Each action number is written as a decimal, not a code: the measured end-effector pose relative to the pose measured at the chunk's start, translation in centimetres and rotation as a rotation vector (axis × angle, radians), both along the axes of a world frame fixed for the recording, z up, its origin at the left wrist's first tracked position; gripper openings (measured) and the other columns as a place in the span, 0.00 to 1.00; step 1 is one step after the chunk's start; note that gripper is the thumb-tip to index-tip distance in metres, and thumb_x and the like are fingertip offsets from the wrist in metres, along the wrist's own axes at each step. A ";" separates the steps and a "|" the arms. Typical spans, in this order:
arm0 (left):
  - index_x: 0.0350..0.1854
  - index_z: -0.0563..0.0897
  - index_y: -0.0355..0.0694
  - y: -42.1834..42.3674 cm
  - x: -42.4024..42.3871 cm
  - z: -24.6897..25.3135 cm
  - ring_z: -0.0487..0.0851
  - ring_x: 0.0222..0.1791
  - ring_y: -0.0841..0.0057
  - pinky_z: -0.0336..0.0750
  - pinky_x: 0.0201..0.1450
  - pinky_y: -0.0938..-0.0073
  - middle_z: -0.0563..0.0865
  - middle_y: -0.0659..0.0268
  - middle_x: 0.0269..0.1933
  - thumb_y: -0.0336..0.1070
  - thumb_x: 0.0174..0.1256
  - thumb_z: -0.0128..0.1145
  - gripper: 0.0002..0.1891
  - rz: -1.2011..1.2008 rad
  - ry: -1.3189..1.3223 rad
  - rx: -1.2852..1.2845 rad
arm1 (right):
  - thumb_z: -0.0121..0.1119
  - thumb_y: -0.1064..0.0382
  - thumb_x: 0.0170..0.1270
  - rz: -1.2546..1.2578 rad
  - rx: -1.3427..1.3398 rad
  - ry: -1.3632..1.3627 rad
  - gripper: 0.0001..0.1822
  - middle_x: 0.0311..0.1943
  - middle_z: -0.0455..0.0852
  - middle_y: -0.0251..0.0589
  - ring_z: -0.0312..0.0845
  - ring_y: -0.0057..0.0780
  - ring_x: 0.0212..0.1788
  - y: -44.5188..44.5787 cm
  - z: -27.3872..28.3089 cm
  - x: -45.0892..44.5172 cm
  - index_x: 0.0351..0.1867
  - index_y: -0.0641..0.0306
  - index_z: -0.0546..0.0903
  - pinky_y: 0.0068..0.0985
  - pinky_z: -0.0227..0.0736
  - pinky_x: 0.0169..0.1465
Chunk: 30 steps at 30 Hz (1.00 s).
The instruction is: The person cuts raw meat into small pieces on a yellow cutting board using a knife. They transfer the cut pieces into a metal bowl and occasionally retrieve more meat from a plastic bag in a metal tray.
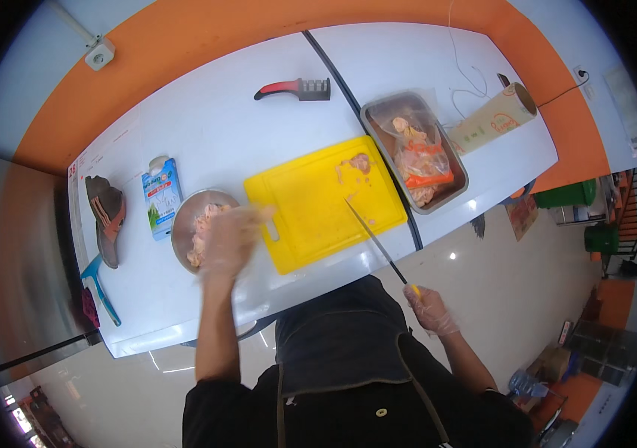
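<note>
My left hand point(232, 241), in a clear plastic glove, hovers blurred over the right side of a metal bowl point(183, 224). Pieces of raw chicken point(202, 231) lie in that bowl, partly hidden by the hand. The fingers point toward the yellow cutting board point(307, 207); whether they hold anything cannot be made out. My right hand point(429, 309), gloved too, grips the yellow handle of a long knife point(375, 241). Its blade slants up and left, with the tip over the board. A piece of raw meat point(360, 163) and small scraps rest at the board's upper right.
A metal tray point(461, 168) right of the board holds bagged raw chicken point(422, 157). Behind the board lies a knife sharpener point(296, 89). A glove box point(162, 199), a cap point(107, 218) and a blue-handled squeegee point(101, 291) occupy the left. A plastic-film roll point(494, 119) lies far right.
</note>
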<state>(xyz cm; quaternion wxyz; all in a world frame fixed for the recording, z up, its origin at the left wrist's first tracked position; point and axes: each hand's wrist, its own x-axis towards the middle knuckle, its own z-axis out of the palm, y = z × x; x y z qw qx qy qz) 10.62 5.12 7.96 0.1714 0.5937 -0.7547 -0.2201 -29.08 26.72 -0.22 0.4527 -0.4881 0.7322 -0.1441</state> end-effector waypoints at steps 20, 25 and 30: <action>0.47 0.89 0.37 -18.7 -36.5 -6.7 0.87 0.51 0.52 0.80 0.55 0.57 0.90 0.47 0.50 0.32 0.67 0.55 0.13 -0.570 0.291 0.173 | 0.52 0.53 0.78 -0.483 -0.317 0.363 0.19 0.22 0.77 0.56 0.76 0.53 0.26 12.5 -8.7 -14.3 0.39 0.71 0.76 0.45 0.68 0.32; 0.42 0.91 0.39 -21.6 -40.5 -12.2 0.90 0.48 0.53 0.82 0.52 0.57 0.92 0.50 0.45 0.31 0.67 0.56 0.11 -0.668 -0.173 0.230 | 0.53 0.51 0.79 -0.578 -0.232 0.319 0.20 0.21 0.77 0.56 0.77 0.54 0.24 15.2 -10.3 -18.2 0.39 0.71 0.77 0.44 0.67 0.29; 0.49 0.89 0.39 -21.0 -40.1 -17.5 0.90 0.50 0.54 0.82 0.55 0.58 0.92 0.50 0.47 0.33 0.71 0.51 0.14 -0.645 -0.303 0.109 | 0.54 0.52 0.79 -0.419 -0.203 0.323 0.20 0.18 0.76 0.52 0.76 0.48 0.19 12.6 -8.9 -22.8 0.37 0.71 0.77 0.42 0.66 0.25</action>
